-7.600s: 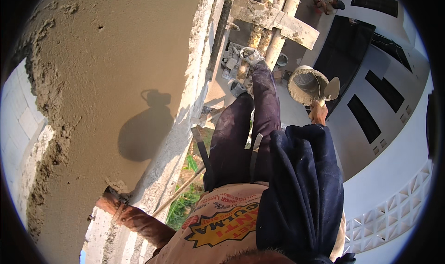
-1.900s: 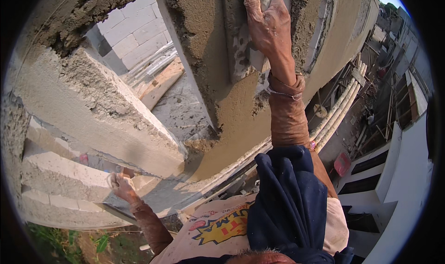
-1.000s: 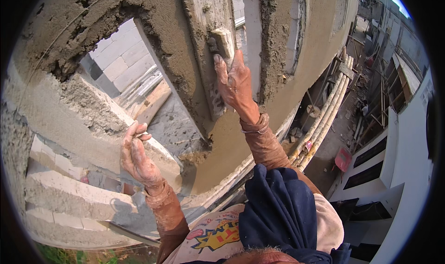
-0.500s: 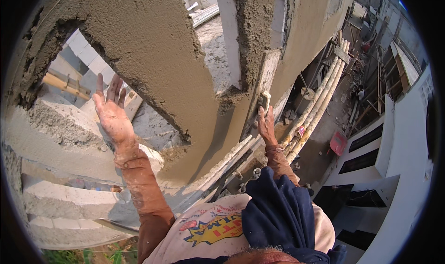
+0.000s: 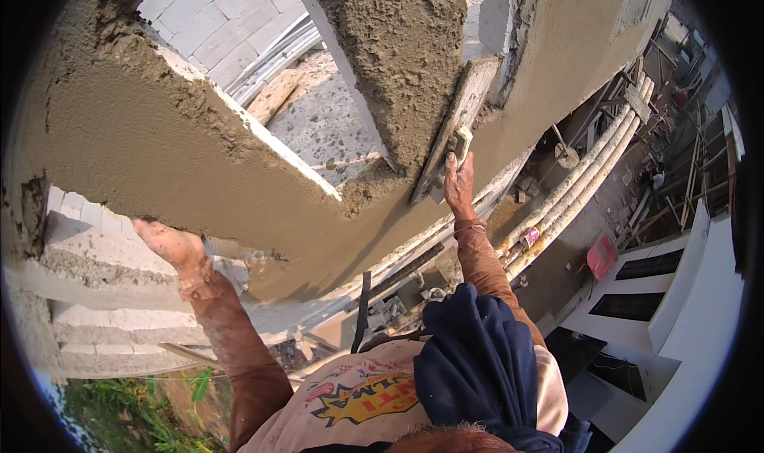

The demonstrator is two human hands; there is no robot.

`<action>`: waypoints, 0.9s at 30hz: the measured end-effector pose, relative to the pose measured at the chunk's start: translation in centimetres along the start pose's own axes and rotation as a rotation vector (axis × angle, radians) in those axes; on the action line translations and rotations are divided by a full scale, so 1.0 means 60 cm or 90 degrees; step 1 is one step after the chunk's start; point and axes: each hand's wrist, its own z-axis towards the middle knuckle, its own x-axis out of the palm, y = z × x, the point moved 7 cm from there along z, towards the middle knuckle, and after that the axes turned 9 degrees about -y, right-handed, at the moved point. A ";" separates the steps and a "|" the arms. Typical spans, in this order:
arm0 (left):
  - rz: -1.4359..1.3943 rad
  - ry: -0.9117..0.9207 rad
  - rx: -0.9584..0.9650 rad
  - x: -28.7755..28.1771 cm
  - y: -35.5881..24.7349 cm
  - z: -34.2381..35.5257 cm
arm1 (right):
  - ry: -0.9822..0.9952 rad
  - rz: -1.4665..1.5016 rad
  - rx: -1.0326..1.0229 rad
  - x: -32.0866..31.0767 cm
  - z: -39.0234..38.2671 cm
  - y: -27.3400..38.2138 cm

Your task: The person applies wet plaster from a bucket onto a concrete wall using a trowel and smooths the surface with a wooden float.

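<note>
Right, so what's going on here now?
A person's right hand holds a long wooden plastering float by its handle, at the mortar-coated wall. The left hand is open, holding nothing visible, at the mortar's lower edge. Mortar left of the float looks rough; the band above the left hand looks smoother.

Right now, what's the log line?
left hand: at edge of plastered wall; right hand: gripping handle of wooden board; board: against wall
</note>
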 end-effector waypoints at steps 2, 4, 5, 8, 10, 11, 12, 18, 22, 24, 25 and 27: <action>-0.010 -0.017 -0.016 0.003 0.003 -0.014 | 0.035 0.018 0.018 -0.008 0.027 0.059; -0.017 -0.007 -0.031 0.015 0.003 -0.012 | -0.022 0.074 -0.122 -0.015 0.066 0.161; -0.007 -0.003 -0.021 0.018 0.001 -0.013 | -0.027 0.075 -0.153 -0.015 0.087 0.200; -0.001 0.008 -0.007 0.030 0.004 -0.014 | -0.075 0.058 -0.277 -0.025 0.147 0.327; -0.008 0.006 -0.010 0.027 0.005 -0.015 | -0.096 0.054 -0.348 -0.036 0.178 0.428; 0.000 -0.001 -0.011 0.014 0.003 -0.007 | -0.079 0.064 -0.386 -0.039 0.193 0.479; 0.009 -0.006 -0.015 0.000 0.005 0.006 | -0.063 0.071 -0.422 -0.045 0.210 0.526; -0.021 -0.053 -0.099 -0.011 0.013 0.010 | -0.068 -0.020 -0.416 -0.065 0.248 0.635; -0.044 -0.048 -0.109 -0.031 0.016 0.025 | 0.027 0.049 -0.339 -0.031 0.146 0.384; -0.053 -0.044 -0.101 -0.024 0.016 0.028 | 0.099 0.068 -0.237 -0.013 0.075 0.228; -0.050 -0.042 -0.094 -0.028 0.024 0.033 | 0.121 0.051 -0.223 -0.007 0.045 0.155; -0.048 -0.015 -0.096 -0.038 0.023 0.046 | 0.153 0.025 -0.189 0.004 0.020 0.065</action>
